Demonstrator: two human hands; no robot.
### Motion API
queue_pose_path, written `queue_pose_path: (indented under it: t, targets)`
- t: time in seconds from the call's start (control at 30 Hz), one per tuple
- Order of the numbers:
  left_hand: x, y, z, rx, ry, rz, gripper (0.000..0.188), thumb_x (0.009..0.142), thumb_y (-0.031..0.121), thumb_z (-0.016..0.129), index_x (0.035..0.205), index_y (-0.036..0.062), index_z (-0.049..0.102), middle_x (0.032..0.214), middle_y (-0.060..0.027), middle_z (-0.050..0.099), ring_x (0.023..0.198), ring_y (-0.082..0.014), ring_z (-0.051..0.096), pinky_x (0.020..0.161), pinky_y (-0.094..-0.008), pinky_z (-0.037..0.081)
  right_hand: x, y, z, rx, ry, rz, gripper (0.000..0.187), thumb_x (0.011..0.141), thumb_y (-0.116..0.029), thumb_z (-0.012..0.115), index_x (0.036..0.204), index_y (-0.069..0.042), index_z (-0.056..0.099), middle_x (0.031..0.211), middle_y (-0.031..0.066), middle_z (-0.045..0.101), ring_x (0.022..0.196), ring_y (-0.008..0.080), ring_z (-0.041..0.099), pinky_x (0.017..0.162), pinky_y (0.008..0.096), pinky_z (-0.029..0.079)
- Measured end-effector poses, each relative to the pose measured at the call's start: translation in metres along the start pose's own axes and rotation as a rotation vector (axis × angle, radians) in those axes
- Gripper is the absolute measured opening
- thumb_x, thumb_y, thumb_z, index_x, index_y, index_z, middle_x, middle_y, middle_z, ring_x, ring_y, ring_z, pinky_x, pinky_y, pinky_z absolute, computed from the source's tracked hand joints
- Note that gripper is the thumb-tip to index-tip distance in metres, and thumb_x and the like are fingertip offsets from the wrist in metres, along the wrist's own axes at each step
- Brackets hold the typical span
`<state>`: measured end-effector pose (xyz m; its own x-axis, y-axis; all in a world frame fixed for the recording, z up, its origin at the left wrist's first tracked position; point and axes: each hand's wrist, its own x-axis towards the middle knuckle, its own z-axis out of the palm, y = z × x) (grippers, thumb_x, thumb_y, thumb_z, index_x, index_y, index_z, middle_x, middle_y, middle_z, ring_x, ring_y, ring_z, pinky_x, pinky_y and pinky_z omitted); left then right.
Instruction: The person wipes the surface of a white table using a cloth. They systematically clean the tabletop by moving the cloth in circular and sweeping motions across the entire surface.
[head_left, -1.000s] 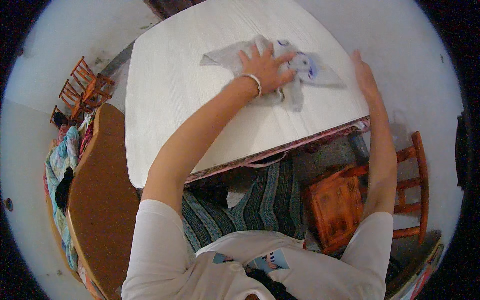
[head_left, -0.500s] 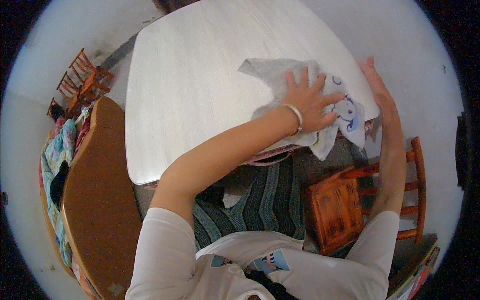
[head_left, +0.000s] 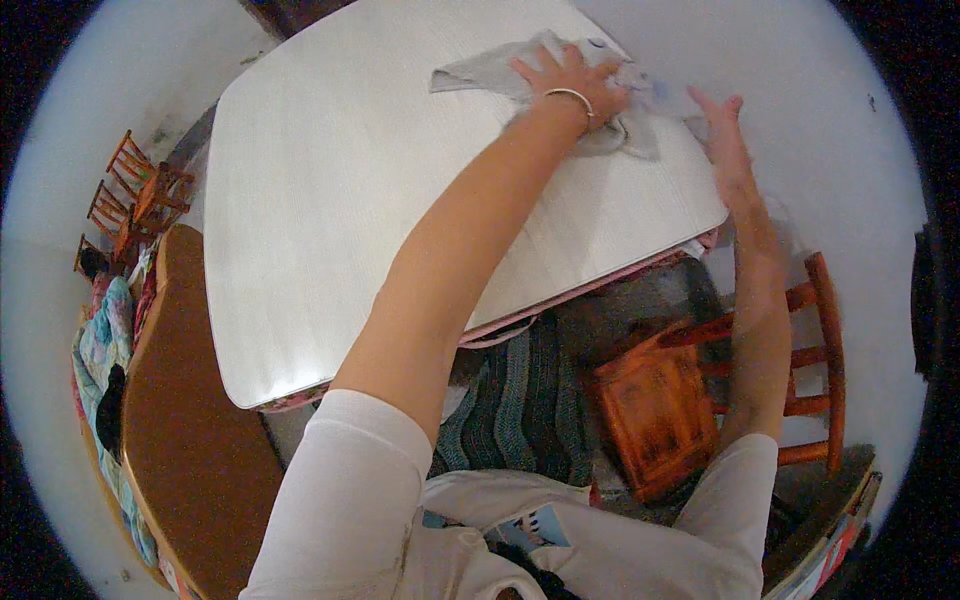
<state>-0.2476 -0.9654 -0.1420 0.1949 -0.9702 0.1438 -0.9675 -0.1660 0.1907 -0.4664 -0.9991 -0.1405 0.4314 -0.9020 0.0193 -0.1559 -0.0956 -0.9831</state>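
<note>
My left hand [head_left: 580, 88] lies flat with its fingers spread on a light grey cloth [head_left: 478, 74] on the white tabletop [head_left: 340, 220]. A bracelet [head_left: 572, 93] circles that wrist. Part of the cloth runs out to the right of the hand towards the table's right edge, where its blue print is smeared by motion; the cloth is bunched below the palm. Beside the right edge of the table my right hand [head_left: 729, 145] is raised, fingers apart, with nothing visible in it.
A wooden chair [head_left: 660, 410] stands at lower right, close to my right arm. To the left is a brown curved board [head_left: 190, 430], with piled cloths [head_left: 108, 340] behind it. Small wooden chairs [head_left: 150, 190] stand farther left. A pale wall [head_left: 800, 70] borders the table's right.
My left hand has slid the cloth away from me and slightly left, off the near right corner. My right hand has shifted slightly left. The table appears shifted in view.
</note>
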Motion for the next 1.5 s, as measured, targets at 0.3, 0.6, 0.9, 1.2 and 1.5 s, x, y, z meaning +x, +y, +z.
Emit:
queue_pose_path:
  t: [0.3, 0.6, 0.9, 1.2, 1.5]
  targets:
    - [-0.022, -0.006, 0.0, 0.047, -0.005, 0.036, 0.062, 0.083, 0.069, 0.037, 0.139, 0.0446, 0.032, 0.151, -0.0111, 0.024, 0.136, -0.0491, 0.015, 0.096, -0.0779, 0.006, -0.004, -0.012, 0.013, 0.391, 0.147, 0.034, 0.088, 0.087, -0.073, 0.009, 0.147, -0.011, 0.02, 0.149, 0.0216, 0.023, 0.137, 0.0372, 0.02, 0.113, 0.0477, 0.01]
    - [-0.089, 0.049, -0.023, -0.013, -0.143, 0.337, 0.057, 0.084, 0.065, 0.036, 0.138, 0.0472, 0.034, 0.152, -0.0083, 0.024, 0.137, -0.0485, 0.013, 0.097, -0.077, 0.005, -0.009, -0.017, -0.019, 0.727, 0.201, 0.209, 0.097, 0.08, -0.079, 0.003, 0.144, -0.011, 0.029, 0.142, 0.0199, 0.039, 0.134, 0.0346, 0.029, 0.109, 0.0512, 0.021]
    - [-0.147, 0.051, -0.037, -0.068, -0.123, 0.614, 0.053, 0.085, 0.062, 0.039, 0.136, 0.0477, 0.038, 0.149, -0.0086, 0.029, 0.136, -0.0494, 0.016, 0.096, -0.0771, 0.01, 0.015, -0.042, -0.012, -0.174, 0.02, 0.129, 0.087, 0.086, -0.074, 0.01, 0.138, -0.012, 0.042, 0.138, 0.0162, 0.045, 0.129, 0.029, 0.037, 0.106, 0.0479, 0.023]
    - [-0.173, 0.01, -0.056, -0.114, -0.034, 0.605, 0.051, 0.085, 0.06, 0.04, 0.134, 0.0448, 0.041, 0.146, -0.0113, 0.035, 0.132, -0.051, 0.023, 0.096, -0.0771, 0.012, 0.016, -0.092, 0.004, -0.242, -0.432, 0.13, 0.081, 0.093, -0.065, 0.021, 0.145, -0.003, 0.023, 0.15, 0.0156, 0.02, 0.138, 0.0299, 0.019, 0.113, 0.037, 0.013]
    - [-0.127, 0.058, -0.007, -0.131, -0.131, 0.583, 0.057, 0.084, 0.063, 0.04, 0.137, 0.0429, 0.04, 0.149, -0.0092, 0.029, 0.136, -0.0498, 0.015, 0.095, -0.0788, 0.005, 0.064, -0.019, 0.024, -0.613, -0.311, 0.108, 0.09, 0.088, -0.072, 0.023, 0.147, -0.005, 0.014, 0.152, 0.0176, 0.014, 0.141, 0.0311, 0.013, 0.113, 0.0442, 0.009]
